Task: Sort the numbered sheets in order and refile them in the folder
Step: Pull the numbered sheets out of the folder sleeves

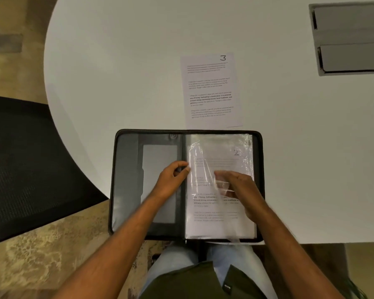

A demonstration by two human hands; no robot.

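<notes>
So the folder (125, 182) is laid open flat at the near edge of the worktop (117, 72), around 6 o'clock, partly overhanging the lap, presumably so both arms can get at it easily. Sheet 2 (235, 153) is seen inside a clear plastic sleeve (244, 145) on the right-hand half. The sleeve's inner edge by the spine is pinched by the left hand (173, 173), fingers curled, probably to keep the pocket steady or open. The right hand (235, 184) is laid over the sleeve at mid-page with fingers bent; it looks like the plastic or the sheet's edge is being gripped, but glare makes that hard to call, so the grip can't be told for certain. Sheet 3 (212, 89) is parked on the worktop at 12 o'clock, just beyond the folder's far edge, face up with its number readable, likely waiting its turn.

Hidden stuff: no sheet 1 can be made out anywhere; it may be under sheet 2. More sleeves seem stacked underneath, contents unreadable. A chair (26, 165) at 9 o'clock is cut off, and so is a grey recessed panel (352, 37) at 2 o'clock.
</notes>
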